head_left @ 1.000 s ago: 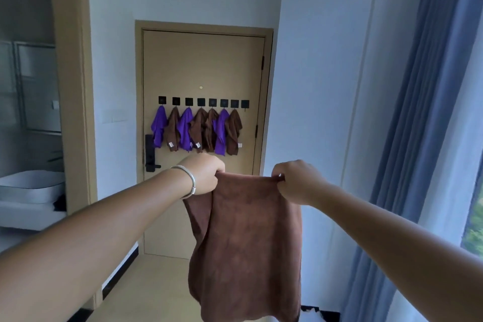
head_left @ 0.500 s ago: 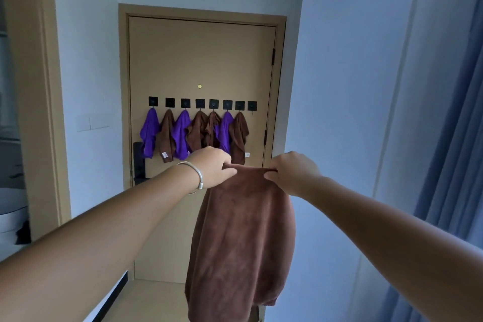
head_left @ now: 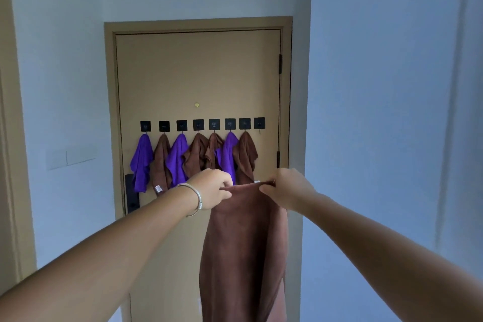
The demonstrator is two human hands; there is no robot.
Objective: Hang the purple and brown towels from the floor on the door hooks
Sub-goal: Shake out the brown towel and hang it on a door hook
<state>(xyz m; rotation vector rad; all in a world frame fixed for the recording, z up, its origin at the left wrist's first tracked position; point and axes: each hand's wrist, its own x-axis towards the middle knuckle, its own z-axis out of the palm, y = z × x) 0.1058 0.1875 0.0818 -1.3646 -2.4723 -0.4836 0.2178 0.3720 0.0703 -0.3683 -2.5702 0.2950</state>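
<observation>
— Two hands on it? Where?
— Yes: left hand and right hand pinch the brown towel by its top edge, before the door.
— Handling?
— Soft, limp, light, I judge; I'd hold near one corner.

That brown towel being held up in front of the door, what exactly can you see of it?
The brown towel is plain, soft-looking plush cloth in a reddish brown. It hangs straight down in loose vertical folds, its lower end running out of the picture. The left hand and the right hand each pinch its top edge, which stretches nearly level between them. It is held in front of the door, below the row of hooks, and is not on any hook.
</observation>
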